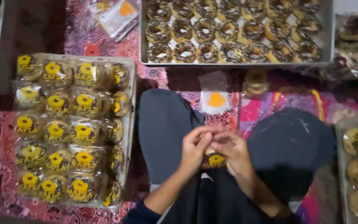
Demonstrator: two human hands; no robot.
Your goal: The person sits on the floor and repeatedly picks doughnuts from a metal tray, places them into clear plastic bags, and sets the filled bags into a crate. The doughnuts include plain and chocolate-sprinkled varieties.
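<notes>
From the camera on my head, looking down at my lap: my left hand (194, 146) and my right hand (233, 150) meet just below the middle of the frame, fingers curled in tight, both closed on one bagged doughnut (214, 159). The left hand's fingertips pinch the top of the clear wrapper, and the right hand wraps over it from the 3 o'clock side, its fingers folded down so that only the lower part of the bag shows, with a yellow sticker on it. The doughnut sits between my palms, over my dark trousers, between my knees.

At 9 o'clock from my hands lies a tray of wrapped doughnuts (73, 126), packed in rows, each with a yellow sticker. At 12 o'clock, near the top edge, stands a metal tray (327, 39) full of bare chocolate-sprinkled doughnuts (233, 31). Just above my hands, on the patterned cloth (266, 110), lies an empty clear bag (215, 101) with an orange mark; a second bag of the same kind (119, 15) lies at 11 o'clock. At 3 o'clock, by the right edge, another tray (339, 166) holds more wrapped doughnuts, somewhat blurred.
</notes>
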